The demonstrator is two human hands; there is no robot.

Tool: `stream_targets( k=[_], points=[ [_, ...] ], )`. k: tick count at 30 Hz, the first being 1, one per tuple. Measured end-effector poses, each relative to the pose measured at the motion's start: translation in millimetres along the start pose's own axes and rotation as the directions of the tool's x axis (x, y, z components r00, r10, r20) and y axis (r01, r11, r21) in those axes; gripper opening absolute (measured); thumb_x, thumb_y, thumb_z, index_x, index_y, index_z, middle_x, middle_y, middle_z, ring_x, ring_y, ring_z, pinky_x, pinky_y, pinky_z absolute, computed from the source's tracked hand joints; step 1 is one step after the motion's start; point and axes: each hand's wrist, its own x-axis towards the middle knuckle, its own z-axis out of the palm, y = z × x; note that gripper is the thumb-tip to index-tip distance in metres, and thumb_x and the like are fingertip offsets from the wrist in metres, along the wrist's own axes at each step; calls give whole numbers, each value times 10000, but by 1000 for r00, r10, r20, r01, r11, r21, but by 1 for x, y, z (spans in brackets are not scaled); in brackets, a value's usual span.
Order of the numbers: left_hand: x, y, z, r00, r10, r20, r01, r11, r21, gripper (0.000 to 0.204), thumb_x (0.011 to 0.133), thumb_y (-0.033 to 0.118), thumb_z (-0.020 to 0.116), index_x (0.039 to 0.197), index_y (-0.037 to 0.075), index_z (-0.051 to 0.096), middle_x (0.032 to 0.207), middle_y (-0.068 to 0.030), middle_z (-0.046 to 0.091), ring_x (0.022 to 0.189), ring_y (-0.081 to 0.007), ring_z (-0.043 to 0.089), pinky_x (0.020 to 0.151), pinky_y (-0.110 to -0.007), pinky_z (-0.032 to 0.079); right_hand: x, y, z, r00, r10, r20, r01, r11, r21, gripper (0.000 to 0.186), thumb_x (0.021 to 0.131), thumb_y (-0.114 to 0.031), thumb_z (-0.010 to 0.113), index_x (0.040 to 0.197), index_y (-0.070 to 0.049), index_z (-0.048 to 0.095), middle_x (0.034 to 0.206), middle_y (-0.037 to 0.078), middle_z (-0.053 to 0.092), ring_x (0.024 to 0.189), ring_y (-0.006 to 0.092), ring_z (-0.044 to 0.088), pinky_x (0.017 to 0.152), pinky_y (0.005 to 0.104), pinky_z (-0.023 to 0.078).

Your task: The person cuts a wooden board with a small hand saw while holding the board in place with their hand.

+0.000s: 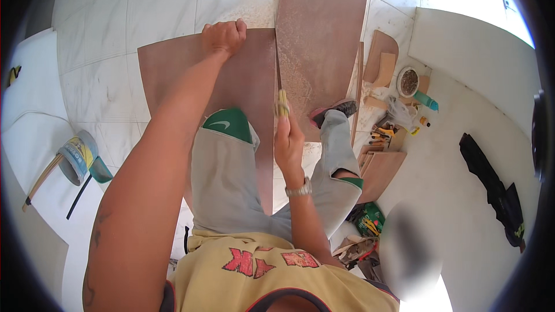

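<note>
My right hand (pixel 289 141) is wrapped round the pale yellow handle of a handsaw (pixel 282 97). Its thin dark blade points away from me, along the line between two brown board sections. My left hand (pixel 224 37) is curled over the far edge of the left brown board (pixel 167 75), gripping it. My left knee is over this same board. The right brown board (pixel 324 17) reaches farther away and carries scattered sawdust around the blade. My right shoe (pixel 333 111) presses on its near part. Whether the two sections are still joined under the saw, I cannot tell.
Wood offcuts (pixel 381 60), a round tub (pixel 408 82) of brown material, a teal bottle (pixel 426 100) and several hand tools (pixel 381 134) lie along the right wall. A bucket (pixel 80 156) stands at the left. Black cloth (pixel 491 188) is at far right.
</note>
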Motion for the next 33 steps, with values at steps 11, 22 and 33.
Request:
stream_targets(
  k=[11,22,33],
  points=[
    [12,24,13,1000,12,-20,-11,1000,21,662,1078,464,321,926,78,837,920,-180,795,934,-353,772,979,-480,500,150,-24,19,980,-162,-112,153,985,-80,435,1103,-358,512,1283,2,677,848,301,671,718,425,636,686,493,496],
    [6,24,-3,1000,-3,-4,3,1000,-20,653,1072,451,330,881,78,831,914,-173,791,891,-347,757,954,-460,489,169,-21,29,973,-201,-110,187,975,-124,493,1091,-403,511,1316,1,682,834,297,668,723,446,653,680,498,504],
    [1,23,-4,999,21,-29,-24,993,-117,645,1080,443,348,806,82,807,821,-153,777,777,-347,732,916,-465,496,163,-18,14,997,30,65,-33,999,39,456,1148,-370,421,1194,3,680,699,3,504,611,69,440,561,273,388]
  ],
)
